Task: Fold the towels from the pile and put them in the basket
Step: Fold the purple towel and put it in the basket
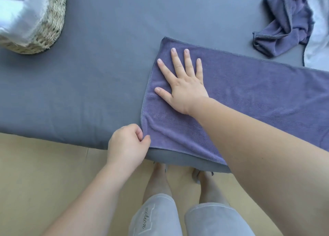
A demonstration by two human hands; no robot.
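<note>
Towel [249,97]: flat, long axis running off rightward, far end out of view.
Left hand [127,143]: pinching the near-left corner, likely lifting hand.
Right hand [185,86]: fingers straight, spread, pressing cloth just beyond left hand.
Basket [49,27]: far up-left of left hand, grey sheet [89,75] between.
Pile [284,22]: up-right of right hand, apart.
</note>
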